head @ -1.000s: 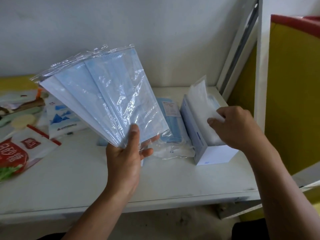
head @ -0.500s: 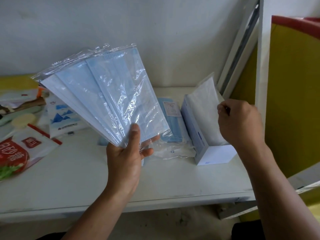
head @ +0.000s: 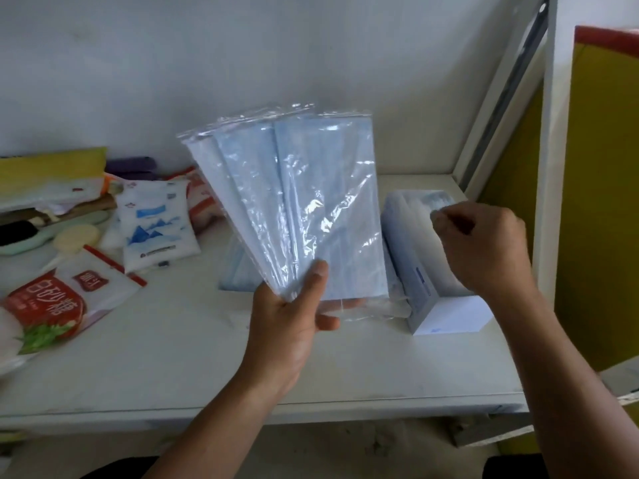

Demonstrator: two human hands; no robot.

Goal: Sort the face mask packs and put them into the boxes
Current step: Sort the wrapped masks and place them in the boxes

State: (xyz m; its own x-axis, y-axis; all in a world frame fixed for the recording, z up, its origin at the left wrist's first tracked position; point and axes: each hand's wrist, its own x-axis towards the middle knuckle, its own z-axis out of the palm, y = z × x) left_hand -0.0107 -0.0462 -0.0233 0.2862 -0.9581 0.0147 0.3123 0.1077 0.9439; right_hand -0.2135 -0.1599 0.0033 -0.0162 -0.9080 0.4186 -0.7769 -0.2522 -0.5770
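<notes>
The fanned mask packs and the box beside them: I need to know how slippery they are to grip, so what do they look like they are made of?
Mask packs: thin, clear, glossy plastic film, judging by its wrinkles and white glare; the blue masks inside look matte, probably nonwoven. Box: apparently smooth printed cardboard, with flat faces and crisp edges.

I see the left hand [head: 290, 326] holding a fan of three mask packs [head: 301, 209] upright by their lower ends, thumb across the front. Right hand [head: 484, 250] is over the open box [head: 446, 309] at the bench's [head: 173, 357] right side, fingers [head: 446, 219] pinched together at the packs inside the box; whether they grip one, I cannot tell. More blue packs [head: 235, 271] lie behind the fan. Food bags [head: 152, 223] sit at left.
</notes>
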